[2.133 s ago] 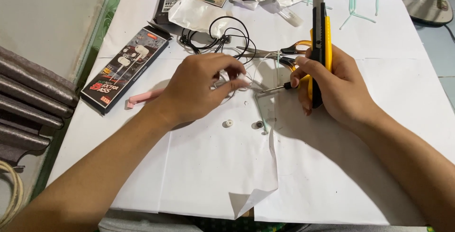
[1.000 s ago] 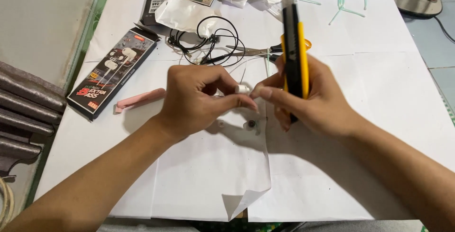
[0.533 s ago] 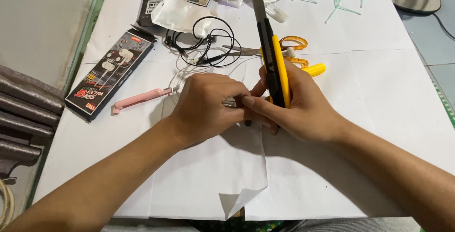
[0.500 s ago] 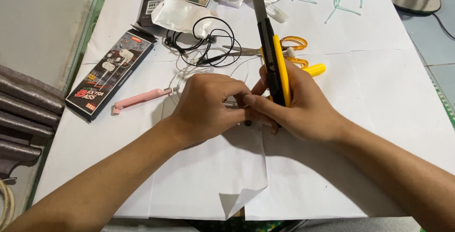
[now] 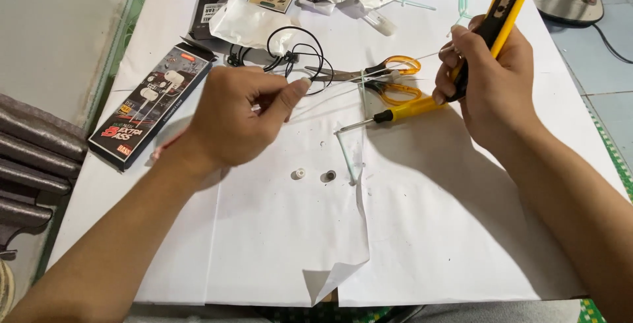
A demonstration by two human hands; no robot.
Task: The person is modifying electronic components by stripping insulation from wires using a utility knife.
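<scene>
My left hand (image 5: 241, 115) is closed over one end of a thin white wire (image 5: 369, 75), pinched between thumb and fingers above the white paper sheets (image 5: 277, 244). My right hand (image 5: 491, 82) grips a yellow and black utility knife (image 5: 504, 3) that points up and away, and its fingertips pinch the other end of the wire. The wire runs taut between both hands, passing over orange-handled scissors (image 5: 379, 72) and a yellow-handled screwdriver (image 5: 389, 113). Two small round parts, one white (image 5: 299, 174) and one grey (image 5: 328, 176), lie on the paper below the wire.
A black earphone box (image 5: 151, 112) lies at the left, a coiled black cable (image 5: 290, 56) and a clear plastic bag (image 5: 250, 26) behind it. More packaging and clear tube pieces sit at the far edge. A fan base (image 5: 567, 0) stands at the top right. The paper's front corner curls up (image 5: 330, 277).
My hands were pressed together over the paper; they have drawn apart, the right one up and to the right with the knife, stretching the wire between them. The two round parts are uncovered.
</scene>
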